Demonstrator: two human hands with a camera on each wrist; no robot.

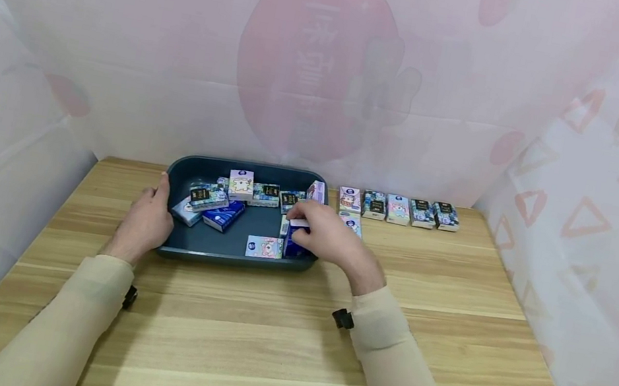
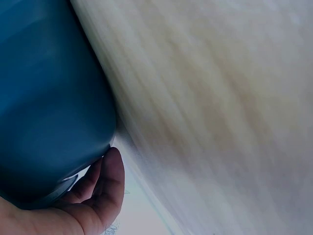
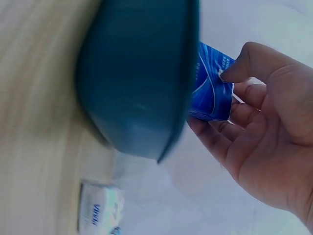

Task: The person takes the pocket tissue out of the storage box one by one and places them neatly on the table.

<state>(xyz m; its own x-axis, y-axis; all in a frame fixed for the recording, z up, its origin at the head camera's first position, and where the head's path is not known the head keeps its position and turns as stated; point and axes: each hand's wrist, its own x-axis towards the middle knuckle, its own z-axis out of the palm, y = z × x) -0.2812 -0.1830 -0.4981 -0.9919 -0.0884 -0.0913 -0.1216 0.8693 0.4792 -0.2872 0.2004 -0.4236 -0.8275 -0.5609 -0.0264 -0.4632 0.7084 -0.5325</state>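
Note:
My left hand [image 1: 143,224] grips the left end of a dark teal plastic basin [image 1: 236,263], thumb up at the rim. In the left wrist view its curled fingers [image 2: 113,171] lie against the basin's outer side. At the right end, my right hand [image 1: 333,236] pinches a dark blue tissue pack [image 3: 211,83] between thumb and fingers, upright at the rim. Inside the basin lie several more packs: another blue pack [image 1: 224,215], a dark floral pack [image 1: 208,197], a white cartoon pack [image 1: 240,185] and a pastel pack [image 1: 264,247] near the front wall.
Right of the basin, several tissue packs stand in a row along the table's back edge, from a pink cartoon pack [image 1: 349,199] to a dark floral pack [image 1: 445,216]. A pastel pack [image 1: 351,224] lies before the row's left end. Printed cloth [image 1: 453,108] hangs behind the wooden table [image 1: 235,344].

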